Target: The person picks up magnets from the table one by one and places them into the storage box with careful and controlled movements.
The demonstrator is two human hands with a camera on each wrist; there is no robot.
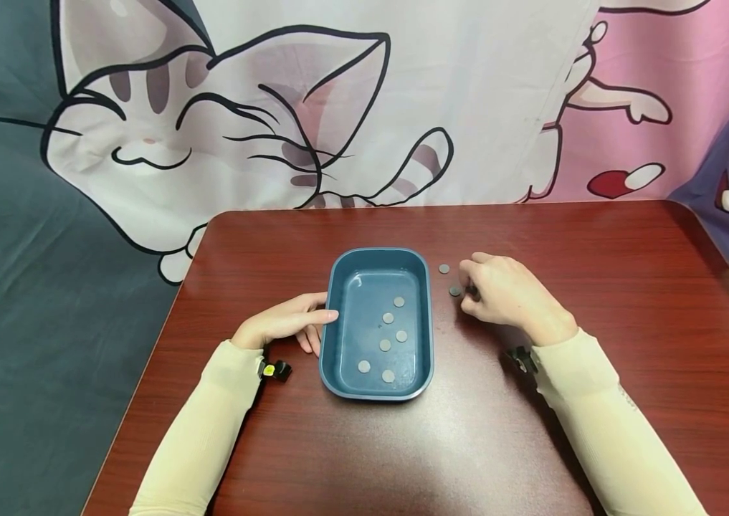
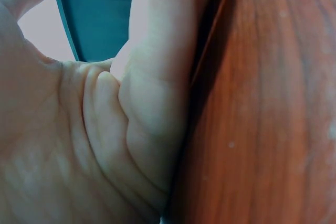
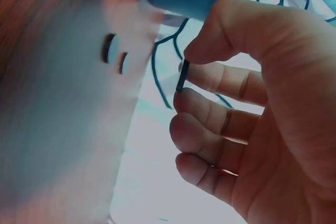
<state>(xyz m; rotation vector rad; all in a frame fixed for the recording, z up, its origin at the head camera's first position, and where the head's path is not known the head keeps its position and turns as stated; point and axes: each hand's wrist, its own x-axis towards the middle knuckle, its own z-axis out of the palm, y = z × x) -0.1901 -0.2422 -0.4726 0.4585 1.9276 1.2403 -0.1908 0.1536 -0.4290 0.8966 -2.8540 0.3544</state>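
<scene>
Pinching a dark disc (image 3: 182,75) between the thumb and first fingers of the right hand (image 1: 509,290), with the remaining fingers curled in loosely below (edge-on in the right wrist view, so little more than a thin black bar). Cannot tell whether clear of the table (image 1: 629,287) or touching. Gripping the left side of the blue tray (image 1: 351,337) with the left hand (image 1: 287,317), thumb hooked over the rim and fingers set along the outer side. Cannot make out the left fingertips in the left wrist view, only palm and bent fingers covering most of the tray.

Can count six flat grey discs (image 1: 388,317) on the tray floor, scattered toward the right and the near end. Can see two loose discs (image 1: 444,269) on the bare wood between tray and right hand, one just beside the fingertips, the other slightly farther back. Must also reckon with the tray's raised right wall, between the pinched disc and those inside. Behind the far table edge, a cloth (image 1: 480,93) printed with cartoon animals. Around both forearms, pale sleeves (image 1: 616,416).
</scene>
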